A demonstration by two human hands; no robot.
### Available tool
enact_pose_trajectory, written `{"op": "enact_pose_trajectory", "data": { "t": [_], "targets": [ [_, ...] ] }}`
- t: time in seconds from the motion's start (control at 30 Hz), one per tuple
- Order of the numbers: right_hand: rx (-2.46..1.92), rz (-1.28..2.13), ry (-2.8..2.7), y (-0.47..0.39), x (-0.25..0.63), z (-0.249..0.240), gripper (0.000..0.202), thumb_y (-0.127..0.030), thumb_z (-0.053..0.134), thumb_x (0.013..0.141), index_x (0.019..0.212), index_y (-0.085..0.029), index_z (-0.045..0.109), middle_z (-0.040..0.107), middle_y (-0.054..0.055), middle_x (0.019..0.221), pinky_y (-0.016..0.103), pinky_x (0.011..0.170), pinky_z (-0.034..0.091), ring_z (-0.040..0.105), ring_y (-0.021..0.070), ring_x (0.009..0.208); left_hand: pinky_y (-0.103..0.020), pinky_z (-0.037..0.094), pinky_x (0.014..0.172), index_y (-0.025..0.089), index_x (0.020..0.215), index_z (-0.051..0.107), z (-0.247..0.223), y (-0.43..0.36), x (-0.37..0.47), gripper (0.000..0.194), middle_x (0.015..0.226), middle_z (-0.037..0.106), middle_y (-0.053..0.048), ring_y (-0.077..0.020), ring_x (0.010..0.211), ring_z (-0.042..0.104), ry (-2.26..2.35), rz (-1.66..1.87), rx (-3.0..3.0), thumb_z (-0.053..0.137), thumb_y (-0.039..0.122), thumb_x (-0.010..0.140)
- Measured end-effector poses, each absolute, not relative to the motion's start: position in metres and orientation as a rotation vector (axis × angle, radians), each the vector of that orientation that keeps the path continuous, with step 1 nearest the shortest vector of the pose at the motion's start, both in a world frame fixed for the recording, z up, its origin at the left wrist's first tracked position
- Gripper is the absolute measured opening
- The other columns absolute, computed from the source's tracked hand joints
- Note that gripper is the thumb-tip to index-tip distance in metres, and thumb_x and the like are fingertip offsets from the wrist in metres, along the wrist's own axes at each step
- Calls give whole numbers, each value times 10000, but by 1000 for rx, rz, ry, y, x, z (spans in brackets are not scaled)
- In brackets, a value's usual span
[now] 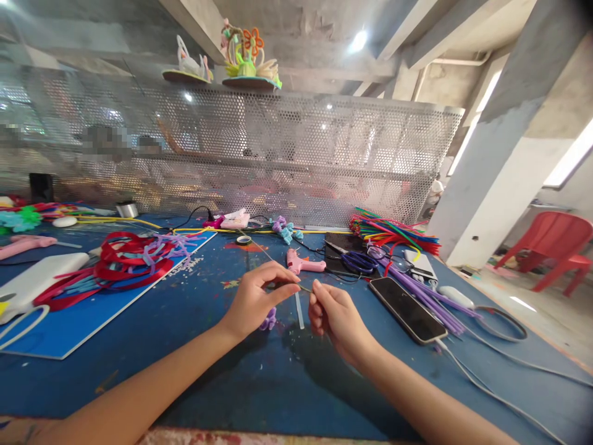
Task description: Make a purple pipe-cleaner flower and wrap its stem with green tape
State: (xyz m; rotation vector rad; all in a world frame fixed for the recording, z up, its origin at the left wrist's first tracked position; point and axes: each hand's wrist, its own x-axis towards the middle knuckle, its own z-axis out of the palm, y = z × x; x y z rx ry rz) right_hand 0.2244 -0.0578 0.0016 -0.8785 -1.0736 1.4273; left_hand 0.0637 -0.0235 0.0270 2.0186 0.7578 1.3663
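My left hand point(264, 296) is closed in a pinch on a thin wire point(306, 288), which spans the small gap to my right hand. A thin line of it also seems to run up and away from the left hand. The fingers of my right hand point(336, 315) are curled, thumb and forefinger pinching the wire's other end. Just beyond the hands lies a pink glue gun point(306, 263). Below its nozzle a clear glue stick point(299, 311) rests on the table. A small purple fuzzy piece point(269, 319) sits partly hidden behind my left wrist.
Right: a phone point(407, 309) with a cable, purple pipe cleaners point(417, 287), scissors point(356, 259), colourful pipe cleaners point(393, 232). Left: red ribbon point(125, 266) on a blue board point(106, 315), another glue gun point(28, 244). A roll of tape point(243, 240) lies ahead, before a perforated metal screen point(296, 154).
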Motion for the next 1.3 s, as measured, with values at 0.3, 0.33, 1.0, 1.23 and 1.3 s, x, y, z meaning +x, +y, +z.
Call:
{"op": "enact_pose_trajectory", "data": {
  "t": [0.3, 0.33, 1.0, 1.23, 1.3],
  "targets": [
    [-1088, 476, -1672, -55, 238, -5, 178, -360, 635, 801, 862, -196, 599, 605, 3, 730, 225, 536, 417, 533, 122, 598, -233, 441, 619, 160, 771, 653, 20, -19, 67, 189, 732, 625, -8, -151, 678, 564, 891, 1212, 1799, 643, 349, 776],
    [-1078, 314, -1724, -55, 240, -5, 123, -318, 613, 827, 861, -200, 601, 608, 10, 743, 232, 568, 421, 539, 129, 629, -233, 441, 617, 158, 773, 654, 20, -19, 68, 192, 718, 623, -7, -150, 669, 560, 892, 1198, 1779, 646, 351, 772],
    [-941, 1723, -1255, -56, 235, 10, 333, -425, 474, 832, 620, -220, 319, 209, -99, 494, 184, 377, 133, 129, 70, 424, -248, 417, 666, 190, 776, 644, 24, -15, 55, 93, 757, 605, -19, -146, 701, 542, 701, 1253, 2437, 576, 202, 838],
    [-1030, -297, -2070, -54, 246, -1, 175, -285, 538, 896, 771, -177, 595, 573, 31, 688, 255, 577, 339, 476, 144, 644, -249, 406, 613, 160, 700, 624, 24, -11, 62, 154, 675, 584, -1, -144, 638, 522, 918, 1048, 1940, 633, 302, 761],
    [-966, -613, -2139, -55, 251, 3, 227, -226, 475, 928, 748, -177, 606, 567, 34, 651, 267, 553, 310, 455, 147, 619, -233, 364, 539, 154, 688, 615, 23, -9, 62, 183, 599, 530, 21, -122, 559, 473, 924, 958, 1829, 644, 326, 743]
  ]
}}
